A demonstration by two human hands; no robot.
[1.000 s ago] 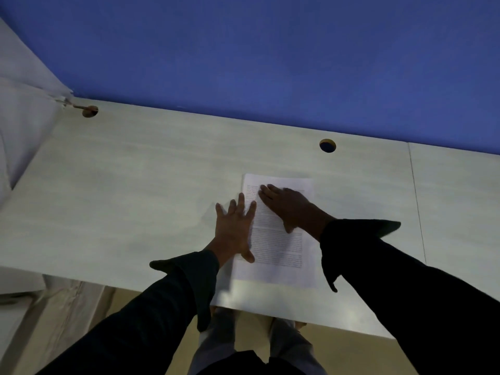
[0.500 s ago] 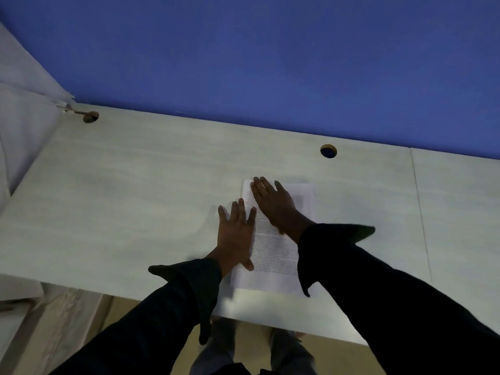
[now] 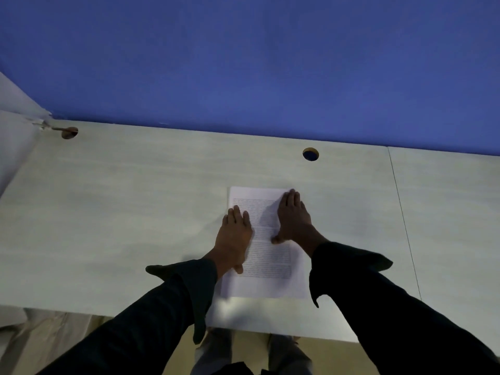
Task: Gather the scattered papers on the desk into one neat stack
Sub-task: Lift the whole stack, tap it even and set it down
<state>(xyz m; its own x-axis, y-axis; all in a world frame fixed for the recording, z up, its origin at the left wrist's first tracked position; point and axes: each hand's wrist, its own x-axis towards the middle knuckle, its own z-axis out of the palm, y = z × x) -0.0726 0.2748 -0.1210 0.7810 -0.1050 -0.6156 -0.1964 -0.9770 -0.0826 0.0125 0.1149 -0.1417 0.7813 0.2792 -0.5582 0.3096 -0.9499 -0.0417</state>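
Observation:
A stack of white printed papers (image 3: 270,266) lies squarely on the pale desk (image 3: 121,212), a little right of centre and near the front edge. My left hand (image 3: 234,236) rests flat along the stack's left edge, fingers together and pointing away from me. My right hand (image 3: 293,220) lies flat on the stack's upper right part, fingertips at the top right corner. Neither hand grips anything. Dark sleeves cover both forearms. I cannot tell how many sheets the stack holds.
A blue partition (image 3: 243,63) rises behind the desk. Two round cable holes sit near the back edge, one at the left (image 3: 69,132) and one above the stack (image 3: 310,154). A seam (image 3: 403,217) splits the desk at the right. My legs show below the front edge.
My right hand slid from the stack's upper left across to its upper right side. My left hand shifted slightly onto the left edge. The stack stays in place.

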